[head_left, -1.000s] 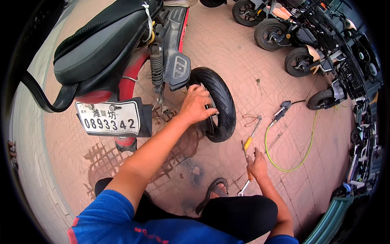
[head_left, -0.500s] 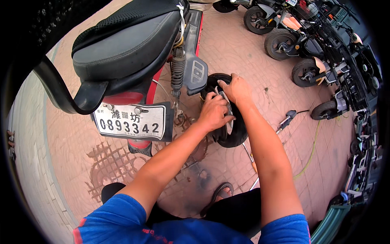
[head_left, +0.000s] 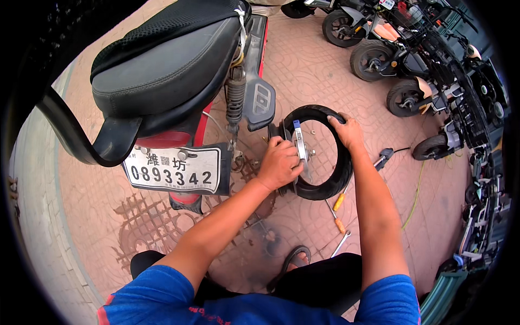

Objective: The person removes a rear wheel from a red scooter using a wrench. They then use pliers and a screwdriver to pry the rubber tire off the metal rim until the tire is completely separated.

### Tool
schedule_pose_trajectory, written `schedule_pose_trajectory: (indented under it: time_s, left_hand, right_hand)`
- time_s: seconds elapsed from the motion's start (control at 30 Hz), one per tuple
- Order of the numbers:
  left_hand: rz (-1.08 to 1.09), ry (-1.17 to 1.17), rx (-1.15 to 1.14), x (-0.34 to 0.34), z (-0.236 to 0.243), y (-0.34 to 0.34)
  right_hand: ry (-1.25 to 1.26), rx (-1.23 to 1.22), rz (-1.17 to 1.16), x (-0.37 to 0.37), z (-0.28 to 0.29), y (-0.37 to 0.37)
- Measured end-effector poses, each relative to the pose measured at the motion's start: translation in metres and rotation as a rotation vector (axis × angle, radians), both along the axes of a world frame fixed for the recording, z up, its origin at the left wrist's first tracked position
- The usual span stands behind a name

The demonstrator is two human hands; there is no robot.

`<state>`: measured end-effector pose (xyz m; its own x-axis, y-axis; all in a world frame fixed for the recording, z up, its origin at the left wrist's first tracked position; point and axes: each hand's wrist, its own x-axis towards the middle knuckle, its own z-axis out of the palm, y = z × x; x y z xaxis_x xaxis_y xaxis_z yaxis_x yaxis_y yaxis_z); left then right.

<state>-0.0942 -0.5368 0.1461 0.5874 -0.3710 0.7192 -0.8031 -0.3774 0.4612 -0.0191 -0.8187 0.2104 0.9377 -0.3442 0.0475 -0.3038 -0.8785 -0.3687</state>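
A black tyre (head_left: 343, 173) stands beside the scooter's rear end, pulled off to the right so the paving shows through its ring. My right hand (head_left: 350, 132) grips it at its upper right, thumb on the inner edge and fingers around the outside. To its left is the dark wheel rim (head_left: 275, 131), with a silver hub part (head_left: 301, 143) carrying a blue tip. My left hand (head_left: 280, 162) is closed on the rim beside that hub part; its fingertips are partly hidden. The scooter's coil shock absorber (head_left: 234, 103) hangs just left of the wheel.
The red scooter's seat (head_left: 162, 67) and number plate (head_left: 172, 169) rise at the left. Yellow (head_left: 339, 201) and orange (head_left: 339, 225) tool handles and a wrench (head_left: 342, 242) lie by my right forearm. A grey-black corded tool (head_left: 384, 157) is farther right. Parked scooters (head_left: 374, 59) line the right side.
My right hand has moved right, drawing the tyre away from the rim, so its ring has opened to view. My left hand stays at the rim, slightly lower. The tool handles have come into view.
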Motion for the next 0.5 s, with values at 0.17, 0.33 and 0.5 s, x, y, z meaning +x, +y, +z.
schedule_pose_trajectory:
  time_s: [0.17,0.33,0.5]
  left_hand:
    - [0.179,0.109,-0.134,-0.017,-0.005,0.019]
    - [0.35,0.317,-0.271,-0.04,-0.022,0.021]
    - [0.503,0.36,-0.258,-0.057,-0.026,0.01]
  right_hand:
    - [-0.115,0.054,-0.051,-0.052,-0.011,-0.012]
    - [-0.186,0.112,-0.168,-0.116,-0.006,0.001]
    - [-0.298,0.119,-0.285,-0.169,-0.022,0.011]
